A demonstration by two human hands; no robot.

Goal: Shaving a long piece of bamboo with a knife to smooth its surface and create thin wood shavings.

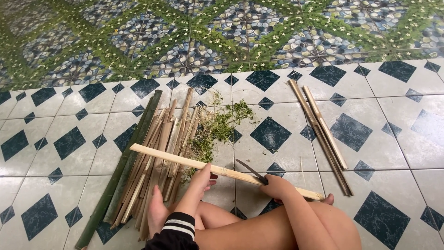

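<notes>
On a patterned tile floor, I see the left hand [202,175] clamped on a pale bamboo strip [185,161] across the knees, the right hand [276,186] gripping a knife [252,171] against it. Few strips [323,134] look finished; the pile [155,157] remains.

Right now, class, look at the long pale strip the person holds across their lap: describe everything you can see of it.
The bamboo strip is long, flat and pale yellow, with a node ring near its middle. It lies almost level, slanting from upper left to lower right above the tiled floor. The left hand grips it near the middle; the right hand presses a dark curved blade against its top edge. Its left end crosses over the pile of split bamboo.
</notes>
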